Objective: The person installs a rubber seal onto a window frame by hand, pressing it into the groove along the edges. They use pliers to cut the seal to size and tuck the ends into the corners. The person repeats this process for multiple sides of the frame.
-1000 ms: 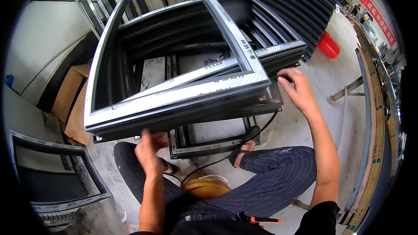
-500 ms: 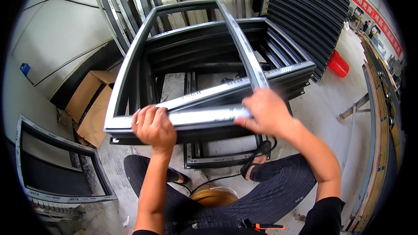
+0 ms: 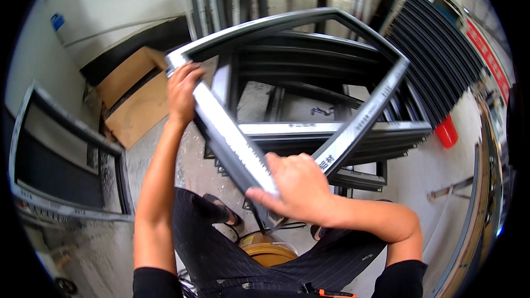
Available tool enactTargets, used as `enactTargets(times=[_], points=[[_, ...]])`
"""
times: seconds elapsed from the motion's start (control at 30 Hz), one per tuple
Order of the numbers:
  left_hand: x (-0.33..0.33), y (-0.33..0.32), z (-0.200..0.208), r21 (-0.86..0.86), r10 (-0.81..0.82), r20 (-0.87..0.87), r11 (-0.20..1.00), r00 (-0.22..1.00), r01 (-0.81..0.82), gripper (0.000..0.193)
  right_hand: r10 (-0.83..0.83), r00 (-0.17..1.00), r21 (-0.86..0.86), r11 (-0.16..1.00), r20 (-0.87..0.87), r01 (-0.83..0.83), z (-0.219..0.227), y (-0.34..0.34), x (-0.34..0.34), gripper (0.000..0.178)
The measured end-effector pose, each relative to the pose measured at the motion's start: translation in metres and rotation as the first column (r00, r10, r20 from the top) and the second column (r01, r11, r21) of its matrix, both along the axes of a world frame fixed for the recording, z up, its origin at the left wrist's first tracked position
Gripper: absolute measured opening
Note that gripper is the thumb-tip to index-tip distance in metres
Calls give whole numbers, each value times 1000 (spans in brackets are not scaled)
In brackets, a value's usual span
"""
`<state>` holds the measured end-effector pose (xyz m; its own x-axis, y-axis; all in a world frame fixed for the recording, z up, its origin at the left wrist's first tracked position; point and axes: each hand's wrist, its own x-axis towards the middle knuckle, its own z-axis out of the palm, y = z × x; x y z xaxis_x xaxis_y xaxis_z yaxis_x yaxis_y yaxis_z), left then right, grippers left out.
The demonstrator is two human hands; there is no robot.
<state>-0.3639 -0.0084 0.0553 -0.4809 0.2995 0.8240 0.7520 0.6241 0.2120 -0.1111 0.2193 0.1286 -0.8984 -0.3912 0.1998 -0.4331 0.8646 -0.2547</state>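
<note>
- Stack of frames: dark, piled flat in front of the person, skewed to the frame above.
- Loose frame: over the stack, set slantwise, one corner pointing toward the person's knees; whether its far side touches the stack, I cannot tell. The step in hand looks like handling and angling this frame. The next move seems to call for both hands to work together, keeping its corners clear of the frames below.
- Cardboard box: on the floor, left of the frames.
- Yellow bucket: between the legs, below the near corner.
- Right hand: grip closed around the near end of the left bar.
- Left hand: grip wrapped over that bar's far end, by the left corner.
</note>
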Motion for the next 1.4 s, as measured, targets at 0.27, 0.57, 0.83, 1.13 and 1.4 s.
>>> enactTargets(times=[0.27, 0.57, 0.83, 1.13, 1.4], points=[[126, 28, -44, 559, 16, 282, 810, 959, -177, 26, 57, 994, -88, 994, -90, -65, -4, 16, 0, 53], [320, 36, -82, 667, -649, 744, 708, 161, -232, 32, 237, 871, -180, 968, 430, -175, 8, 23, 87, 24], [341, 40, -51, 754, -861, 491, 496, -133, -432, 39, 315, 58, -237, 810, 947, -536, -101, 17, 170, 37], [342, 52, -35, 725, -902, 397, 421, -168, -544, 39, 275, 104, -161, 784, 956, -600, -92, 25, 184, 40], [341, 54, -36, 679, -901, 394, 418, -181, -603, 32, 376, 175, -209, 780, 910, -591, -99, 27, 187, 35]])
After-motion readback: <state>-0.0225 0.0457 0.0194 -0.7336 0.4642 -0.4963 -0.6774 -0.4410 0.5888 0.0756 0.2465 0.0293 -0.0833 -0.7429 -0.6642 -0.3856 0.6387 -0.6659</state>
